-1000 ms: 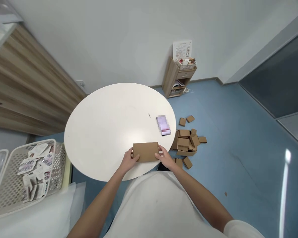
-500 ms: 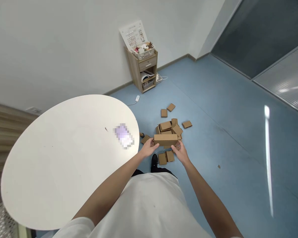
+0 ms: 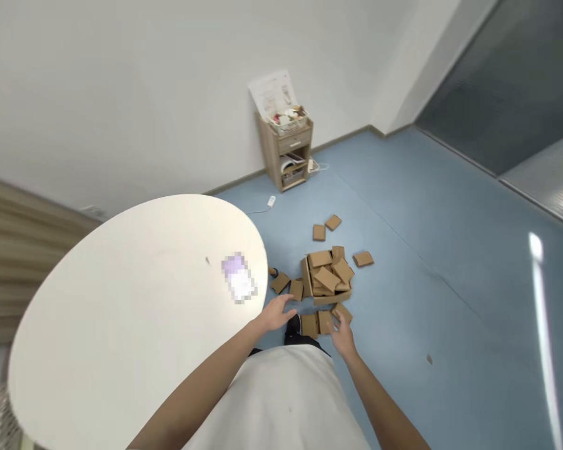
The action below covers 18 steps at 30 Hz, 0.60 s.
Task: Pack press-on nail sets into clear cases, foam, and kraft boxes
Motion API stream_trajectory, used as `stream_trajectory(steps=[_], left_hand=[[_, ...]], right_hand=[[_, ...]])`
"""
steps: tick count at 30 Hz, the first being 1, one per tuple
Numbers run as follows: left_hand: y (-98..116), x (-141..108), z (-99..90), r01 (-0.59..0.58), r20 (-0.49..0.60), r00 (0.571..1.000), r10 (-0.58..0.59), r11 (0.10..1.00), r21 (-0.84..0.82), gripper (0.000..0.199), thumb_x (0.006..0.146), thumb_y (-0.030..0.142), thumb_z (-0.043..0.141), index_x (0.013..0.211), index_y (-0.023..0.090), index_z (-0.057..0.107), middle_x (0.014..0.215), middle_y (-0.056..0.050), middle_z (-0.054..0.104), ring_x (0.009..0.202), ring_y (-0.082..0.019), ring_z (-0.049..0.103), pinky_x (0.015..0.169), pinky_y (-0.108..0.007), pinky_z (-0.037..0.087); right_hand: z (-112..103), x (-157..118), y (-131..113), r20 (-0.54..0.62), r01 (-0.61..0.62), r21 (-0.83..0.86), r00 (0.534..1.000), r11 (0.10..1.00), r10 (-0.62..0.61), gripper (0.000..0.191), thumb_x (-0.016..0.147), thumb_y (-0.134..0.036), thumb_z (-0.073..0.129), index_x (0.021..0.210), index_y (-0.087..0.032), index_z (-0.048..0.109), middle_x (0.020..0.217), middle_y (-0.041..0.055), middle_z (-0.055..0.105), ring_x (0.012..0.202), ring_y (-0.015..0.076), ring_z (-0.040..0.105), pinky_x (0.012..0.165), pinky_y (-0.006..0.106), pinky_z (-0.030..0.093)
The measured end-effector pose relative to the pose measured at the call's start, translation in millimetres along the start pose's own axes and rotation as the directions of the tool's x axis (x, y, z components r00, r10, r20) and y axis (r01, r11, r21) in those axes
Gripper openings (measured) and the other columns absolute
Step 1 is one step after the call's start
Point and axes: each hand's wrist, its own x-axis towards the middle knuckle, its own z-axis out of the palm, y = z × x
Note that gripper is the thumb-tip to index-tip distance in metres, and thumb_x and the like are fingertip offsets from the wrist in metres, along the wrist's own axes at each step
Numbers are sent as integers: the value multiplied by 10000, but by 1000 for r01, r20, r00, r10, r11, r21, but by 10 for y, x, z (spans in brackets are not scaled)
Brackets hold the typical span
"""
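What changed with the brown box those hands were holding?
The left hand and right hand carried it rightward from the table toward the open carton, then let go; both are empty now. It may lie among the boxes there. The blurred purple thing stayed on the table.

Kraft Brown and White on a Blue Ground

Small boxes (image 3: 327,279): plain kraft brown, edges darker. Carton (image 3: 332,300): matching brown. Floor (image 3: 394,206): blue, crossed by a thin dark line; on my far side, a white streak of glare (image 3: 547,337). Table (image 3: 122,312): plain off-white. Flat item (image 3: 239,278): lilac above, white below, blurred into a pattern of squares. Shirt (image 3: 281,400): white. Trousers (image 3: 309,341) and shoe (image 3: 293,326): black. Cabinet (image 3: 271,153): pale wood brown. Basket (image 3: 291,127): white, contents touched with red and brown. Board (image 3: 273,94): white, faint grey print. Wall (image 3: 145,94): pale grey. Wood panel (image 3: 28,250): brown, streaked in lighter and darker bands. Power strip (image 3: 271,201): white.
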Motion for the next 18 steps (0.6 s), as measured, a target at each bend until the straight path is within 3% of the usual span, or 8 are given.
stream_trajectory(steps=[5, 8, 10, 14, 18], left_hand=[[-13, -489, -474, 2, -248, 968, -45, 985, -173, 522, 740, 452, 492, 1189, 190, 455, 1166, -107, 534, 992, -226, 546, 818, -350, 436], [-123, -886, -698, 15, -402, 908, -118, 968, -250, 493, 750, 451, 480, 1180, 212, 465, 1162, -95, 536, 993, -221, 546, 787, -337, 446], [-234, -1185, -773, 26, -486, 856, -177, 953, -302, 480, 750, 446, 481, 1172, 216, 472, 1156, -90, 540, 982, -214, 551, 775, -329, 448], [-544, -1825, -790, 13, -612, 749, -253, 930, -368, 467, 752, 439, 485, 1159, 211, 481, 1145, -92, 546, 966, -207, 558, 740, -312, 456], [-998, -2493, -702, 45, -682, 635, -362, 899, -435, 463, 758, 445, 474, 1159, 212, 475, 1132, -88, 550, 955, -199, 562, 734, -305, 455]], right_hand=[[415, 221, -987, 183, 192, 91, 961, 977, -206, 420, 731, -416, 471, 1065, -164, 505, 1036, 126, 589, 854, 222, 597, 766, 378, 476], [721, 221, -1577, 290, 323, 124, 893, 938, -345, 373, 738, -427, 478, 1004, -172, 540, 942, 110, 615, 809, 221, 592, 725, 373, 482], [934, 118, -1845, 360, 384, 140, 839, 913, -408, 353, 744, -432, 476, 964, -169, 557, 883, 102, 621, 766, 209, 585, 696, 356, 483], [1424, -320, -2062, 503, 468, 136, 727, 873, -468, 326, 740, -439, 486, 900, -169, 576, 799, 80, 613, 693, 186, 561, 639, 332, 473], [1943, -989, -1999, 699, 489, 145, 565, 860, -439, 320, 720, -453, 519, 866, -177, 589, 771, 64, 606, 690, 182, 557, 642, 329, 472]])
